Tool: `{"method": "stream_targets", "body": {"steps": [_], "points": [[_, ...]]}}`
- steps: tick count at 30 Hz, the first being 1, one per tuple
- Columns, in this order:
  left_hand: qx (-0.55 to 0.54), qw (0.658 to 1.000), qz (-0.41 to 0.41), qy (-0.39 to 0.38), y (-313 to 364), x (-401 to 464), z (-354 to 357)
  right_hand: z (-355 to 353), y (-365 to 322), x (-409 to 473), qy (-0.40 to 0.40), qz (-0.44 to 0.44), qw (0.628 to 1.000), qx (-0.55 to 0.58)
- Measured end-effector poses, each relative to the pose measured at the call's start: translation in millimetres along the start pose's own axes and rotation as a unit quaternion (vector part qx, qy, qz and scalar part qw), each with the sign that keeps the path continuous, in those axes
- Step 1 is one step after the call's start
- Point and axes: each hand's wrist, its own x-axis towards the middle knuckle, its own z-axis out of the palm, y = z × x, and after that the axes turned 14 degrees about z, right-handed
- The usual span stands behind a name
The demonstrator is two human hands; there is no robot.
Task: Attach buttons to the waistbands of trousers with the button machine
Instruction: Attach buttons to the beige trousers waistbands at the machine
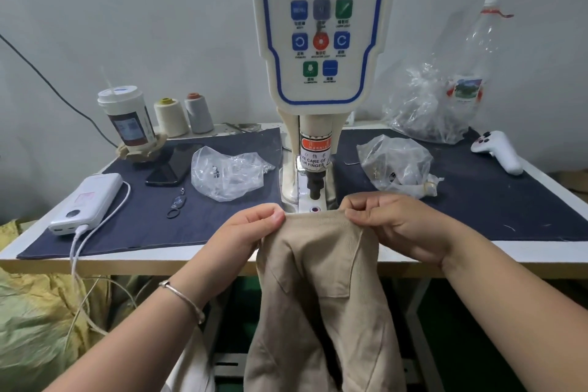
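Head view: reaching in from the lower corners, both forearms angling up toward the front of the button machine (pixel 321 51). Left hand (pixel 245 234) curling, grip pinching the left end of the waistband between thumb and fingers; bracelet (pixel 183 299) sitting on that wrist. Right hand (pixel 391 227) knuckles-up, grip pinching the right end of the same edge. Holding the beige trousers (pixel 321 296) stretched between the 2 hands, top edge lying just before the machine's die (pixel 315 209), the rest hanging down past the table (pixel 95 262) edge.

Standing behind the fabric, the machine's black punch (pixel 315 186) hanging above the die, apart from it. Lying to the left: clear plastic bag (pixel 227 173), dark phone (pixel 171 165), white power bank (pixel 87 202) with cable (pixel 76 251) plugged in, cup (pixel 127 116) with straw, 2 thread cones (pixel 184 114). Lying to the right: second plastic bag (pixel 396 162), white controller (pixel 498 151), a fuller bag with a clear bottle (pixel 451 86) near the wall.

Covering the white table, a dark blue cloth (pixel 477 200); pale wall behind; yellowish sack (pixel 35 312) sitting at lower left.
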Motion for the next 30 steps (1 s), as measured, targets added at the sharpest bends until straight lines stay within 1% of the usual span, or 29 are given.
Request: {"method": "stream_targets", "body": {"steps": [2,5,8,13,17,21,25,30], "points": [[0.039,0.999,-0.01,0.0,-7,7,-5,-9,1,10,0.008,0.008,1.0,-0.01],[0.052,0.998,-0.017,0.007,-16,16,-10,-22,9,22,0.015,0.024,1.0,-0.009],[0.034,0.999,-0.026,0.015,-23,23,-11,-30,17,31,0.012,0.023,0.999,0.025],[-0.013,0.998,-0.048,0.035,-35,26,-12,-32,33,45,0.039,0.012,0.996,0.075],[-0.029,0.998,-0.048,0.033,-39,25,-14,-32,39,47,0.046,0.001,0.996,0.083],[-0.027,0.998,-0.042,0.029,-41,24,-13,-31,45,47,0.067,-0.032,0.994,0.077],[-0.038,0.998,-0.034,0.036,-42,25,-11,-29,49,49,0.081,-0.055,0.99,0.105],[-0.059,0.996,-0.036,0.052,-42,25,-11,-29,48,49,0.093,-0.051,0.986,0.132]]}}
